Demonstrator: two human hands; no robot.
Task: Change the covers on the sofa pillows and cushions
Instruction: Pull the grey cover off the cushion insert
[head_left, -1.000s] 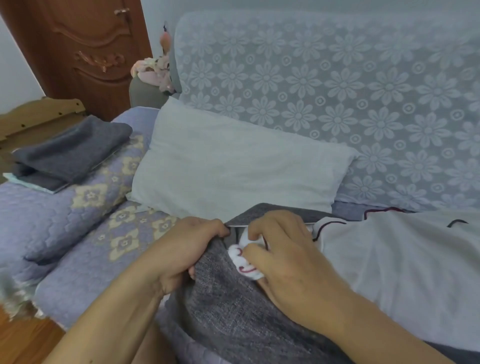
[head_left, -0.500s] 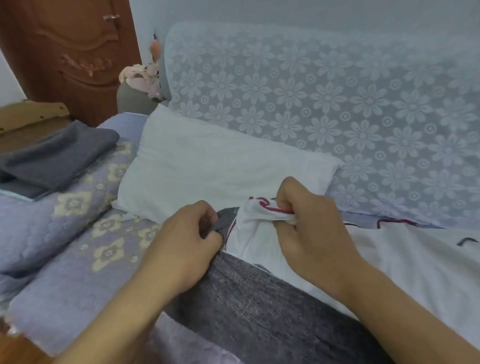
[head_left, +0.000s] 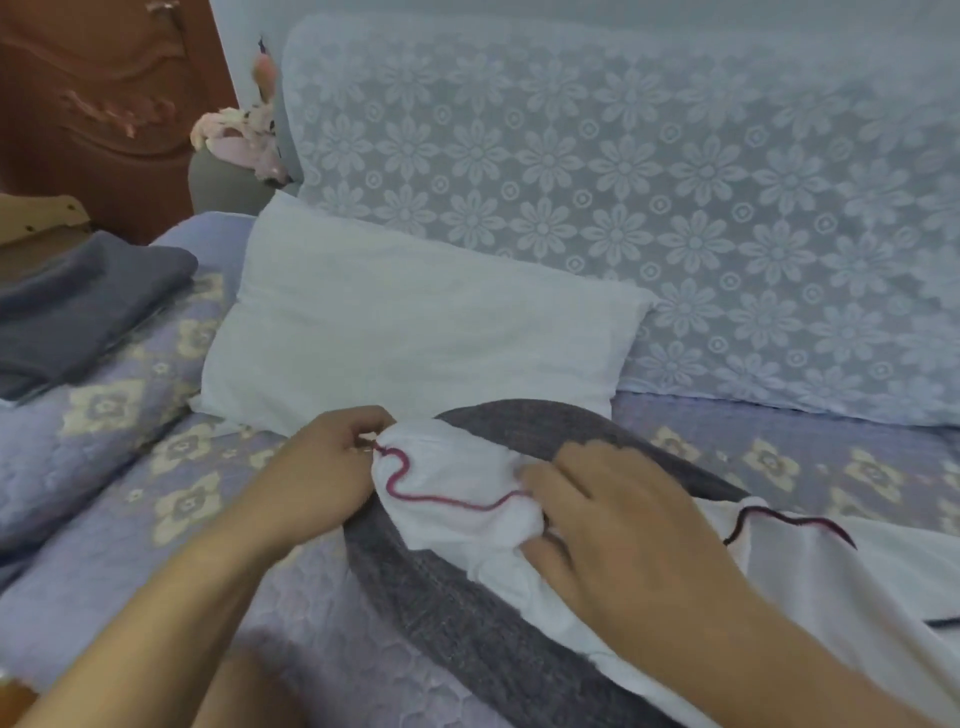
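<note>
- A corner of the white cover (head_left: 457, 483), w/ red piping, is pinched by the left hand (head_left: 322, 467); fingers are curled tight at the corner tip.
- The right hand (head_left: 613, 525) is laid on the same cover's bunched edge; fingers are bent into the fabric, prob. grasping it, though the grip itself is hidden under the hand.
- The white cover is drawn over the near end of the grey cushion (head_left: 467, 597), which lies across the sofa seat (head_left: 171, 499) in front of the person.
- The rest of the white cover is spread to the right, over the cushion, w/ dark piping seen near the right edge.
- A white pillow (head_left: 415, 332) is leaned against the lace-draped backrest (head_left: 675, 182), just behind the cushion.
- Folded grey cloth (head_left: 78, 306) is stacked at far left, well apart from both hands.
- A brown door (head_left: 104, 93) is seen top left; pink fabric (head_left: 239, 140) is heaped on the sofa arm beside it.
</note>
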